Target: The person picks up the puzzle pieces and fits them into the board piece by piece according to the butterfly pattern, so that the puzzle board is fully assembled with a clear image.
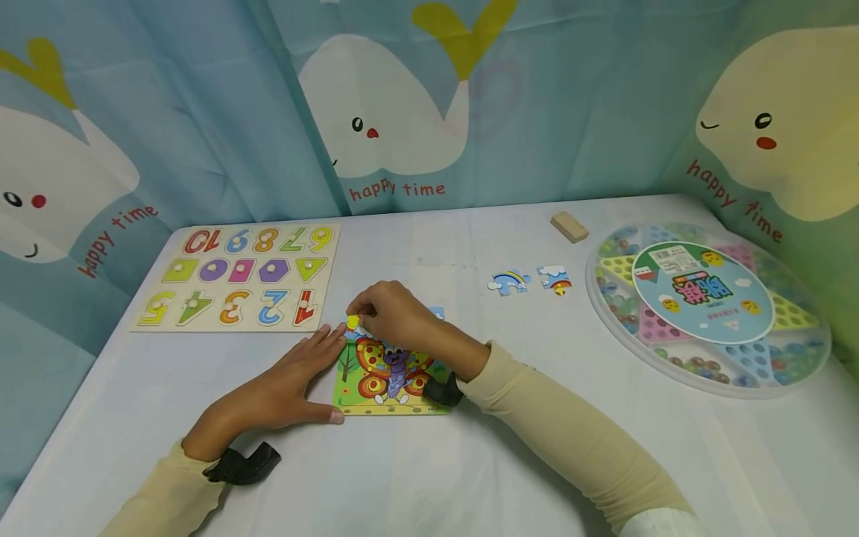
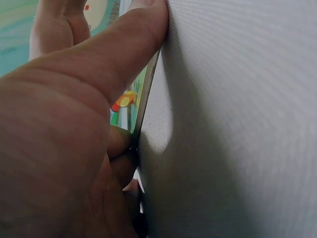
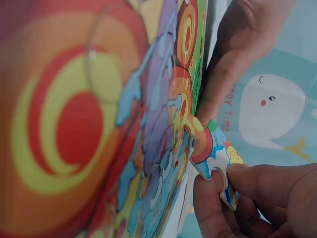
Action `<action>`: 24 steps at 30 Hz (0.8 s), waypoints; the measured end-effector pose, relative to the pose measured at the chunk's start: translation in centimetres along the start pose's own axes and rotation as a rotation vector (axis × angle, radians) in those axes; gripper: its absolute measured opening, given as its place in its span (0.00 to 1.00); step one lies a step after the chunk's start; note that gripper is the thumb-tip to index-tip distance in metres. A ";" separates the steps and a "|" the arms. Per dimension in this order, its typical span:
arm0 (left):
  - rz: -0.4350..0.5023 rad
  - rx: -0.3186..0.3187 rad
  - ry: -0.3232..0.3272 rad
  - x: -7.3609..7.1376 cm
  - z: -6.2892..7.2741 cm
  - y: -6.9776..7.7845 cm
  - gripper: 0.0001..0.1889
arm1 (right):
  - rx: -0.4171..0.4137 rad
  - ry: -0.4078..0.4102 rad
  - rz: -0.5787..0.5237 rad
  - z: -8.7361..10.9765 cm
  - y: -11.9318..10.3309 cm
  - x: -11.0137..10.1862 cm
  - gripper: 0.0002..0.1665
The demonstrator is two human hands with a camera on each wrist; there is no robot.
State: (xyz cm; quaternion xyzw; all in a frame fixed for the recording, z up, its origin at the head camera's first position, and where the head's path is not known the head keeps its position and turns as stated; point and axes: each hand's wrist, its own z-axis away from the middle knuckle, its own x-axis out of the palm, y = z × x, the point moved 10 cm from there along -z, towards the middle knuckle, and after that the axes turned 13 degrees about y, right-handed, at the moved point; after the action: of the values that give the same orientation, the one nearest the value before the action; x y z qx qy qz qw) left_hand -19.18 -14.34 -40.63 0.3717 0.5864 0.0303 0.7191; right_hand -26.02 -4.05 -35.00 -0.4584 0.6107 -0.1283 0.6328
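Note:
A butterfly jigsaw puzzle [image 1: 392,409] lies on the white table in front of me. My right hand [image 1: 396,317] is above its upper left part and pinches a puzzle piece [image 3: 216,151] between thumb and fingers. Clouds, a red-orange patch and a yellow figure are printed on that piece, which looks tilted in the right wrist view. My left hand [image 1: 285,388] rests beside the puzzle, its straight fingers and thumb touching the left edge. Two loose puzzle pieces, one with a rainbow [image 1: 510,283] and one with a cloud [image 1: 554,279], lie off to the right.
At the back left lies a wooden number-and-shape board [image 1: 231,324]. A round, clear-rimmed game board with marbles [image 1: 705,294] takes up the right side. Near the back edge sits a small wooden block [image 1: 569,227]. Behind the table hangs a whale-print curtain [image 1: 564,127].

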 end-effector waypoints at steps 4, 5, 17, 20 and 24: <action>-0.003 -0.004 0.001 0.0 0.0 0.0 0.58 | -0.005 0.001 0.034 0.0 -0.2 0.1 0.12; -0.003 -0.004 0.002 0.0 0.0 0.0 0.58 | -0.011 -0.003 0.051 0.1 -0.3 0.2 0.13; 0.001 0.012 0.007 0.0 0.0 0.1 0.58 | 0.003 -0.058 0.197 0.2 0.4 1.0 0.22; -0.002 0.005 0.008 0.0 0.0 0.0 0.58 | 0.007 -0.077 0.232 0.2 0.6 1.1 0.23; -0.005 -0.002 0.010 0.0 0.0 0.0 0.58 | -0.026 -0.072 0.267 0.2 0.5 1.2 0.22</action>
State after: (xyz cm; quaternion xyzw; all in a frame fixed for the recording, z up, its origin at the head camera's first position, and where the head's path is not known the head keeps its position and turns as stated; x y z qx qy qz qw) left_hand -19.15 -14.34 -40.60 0.3693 0.5910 0.0309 0.7165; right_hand -25.83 -4.54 -36.20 -0.3854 0.6446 -0.0185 0.6600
